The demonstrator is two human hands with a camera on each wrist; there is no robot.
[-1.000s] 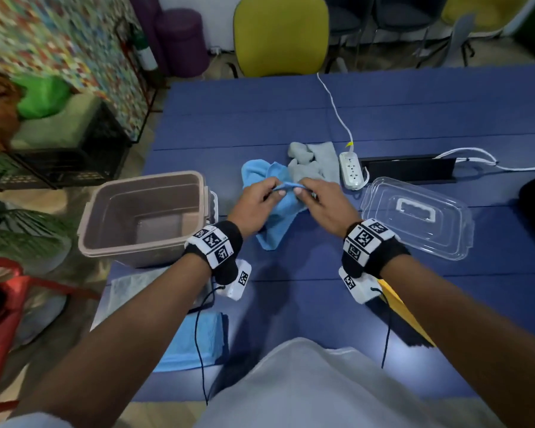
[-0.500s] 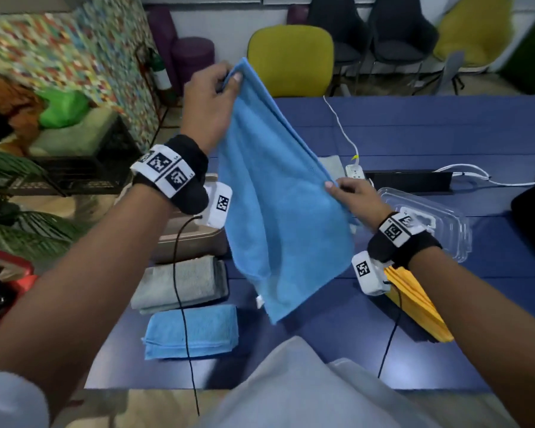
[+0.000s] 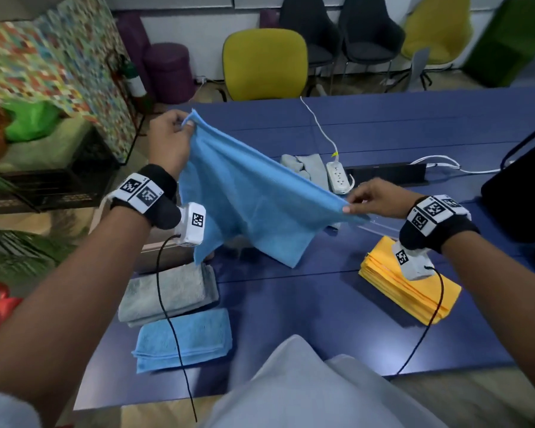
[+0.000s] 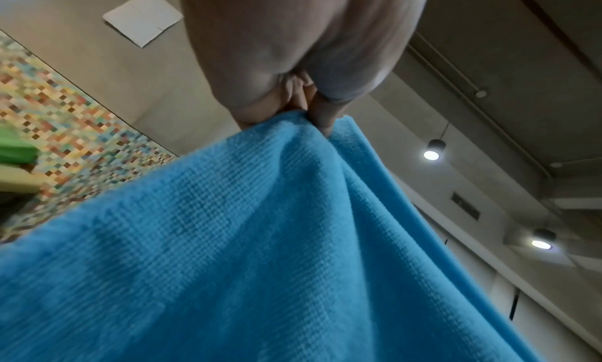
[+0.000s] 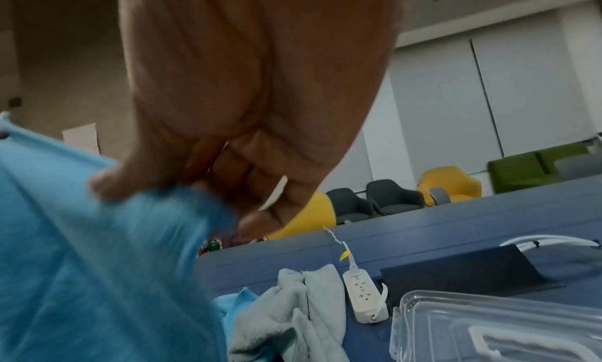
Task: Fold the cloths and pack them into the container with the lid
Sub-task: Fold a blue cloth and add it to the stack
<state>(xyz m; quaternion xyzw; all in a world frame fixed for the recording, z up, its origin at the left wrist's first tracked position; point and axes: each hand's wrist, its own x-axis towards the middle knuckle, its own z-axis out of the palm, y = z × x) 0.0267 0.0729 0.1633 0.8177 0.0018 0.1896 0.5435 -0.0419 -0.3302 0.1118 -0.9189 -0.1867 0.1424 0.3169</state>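
Observation:
A light blue cloth hangs spread above the blue table. My left hand pinches its far left corner, raised higher. My right hand pinches the opposite top corner, lower and to the right. The left wrist view shows my fingers curled on the cloth's edge. In the right wrist view my right hand grips the blurred cloth. The beige container is mostly hidden behind my left arm and the cloth. Its clear lid lies under my right hand.
A folded grey cloth and a folded blue cloth lie near left. A folded yellow cloth lies near right. A crumpled grey cloth, white power strip and black bag sit farther back.
My left hand has come down from high up. My right hand now holds the cloth's other corner, so the cloth stretches between both hands instead of hanging from one.

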